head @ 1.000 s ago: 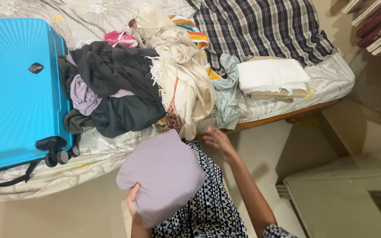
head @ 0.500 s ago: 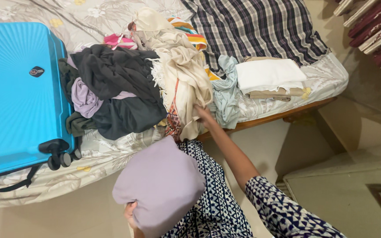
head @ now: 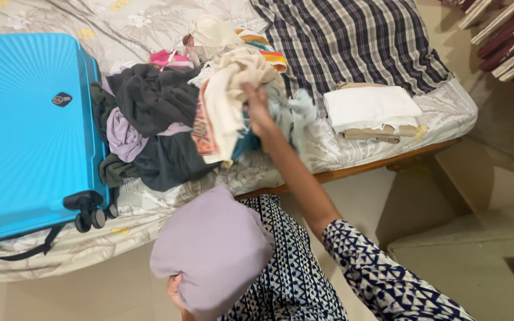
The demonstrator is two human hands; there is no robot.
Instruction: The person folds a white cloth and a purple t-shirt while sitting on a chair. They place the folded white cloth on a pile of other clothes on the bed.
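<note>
On the bed (head: 150,30) lie one bright blue suitcase (head: 28,131), one heap of mixed clothes (head: 162,119) and one folded white and tan stack (head: 373,113). One right hand (head: 257,110) reaches into the heap, fingers closed on a cream garment (head: 227,101). One left hand (head: 176,291) grips from below a folded lilac cloth (head: 212,249), smooth and plain, held against the patterned dress (head: 292,267).

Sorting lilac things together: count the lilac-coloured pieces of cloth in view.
2. One folded lilac cloth is held by the left hand in front of the body; one crumpled lilac garment lies in the clothes pile beside the blue suitcase. The pile may hide more.
</note>
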